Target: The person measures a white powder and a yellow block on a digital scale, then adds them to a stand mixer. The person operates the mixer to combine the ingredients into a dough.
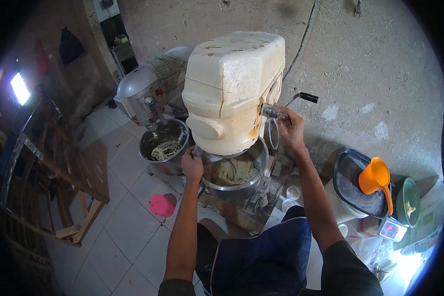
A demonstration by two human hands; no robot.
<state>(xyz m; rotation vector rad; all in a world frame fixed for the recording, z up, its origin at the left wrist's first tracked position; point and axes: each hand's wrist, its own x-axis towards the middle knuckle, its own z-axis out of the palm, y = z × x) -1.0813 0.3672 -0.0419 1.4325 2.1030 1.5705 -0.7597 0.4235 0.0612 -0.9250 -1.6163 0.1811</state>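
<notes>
On white floor tiles (133, 209), near a rough grey wall (375, 64), the planetary mixer (232, 93) stands, with a smaller mixer (139, 93) to its left. It is upright, its long axis vertical, the rounded front facing near and slightly left. Its cream housing shows rusty stains; the steel bowl (234, 192) underneath contains pale dough (238, 170). The right hand (292, 130) is wrapped around the grey side knob (270, 111); the left hand (192, 166) is at the bowl's left rim, whether gripping I cannot tell.
</notes>
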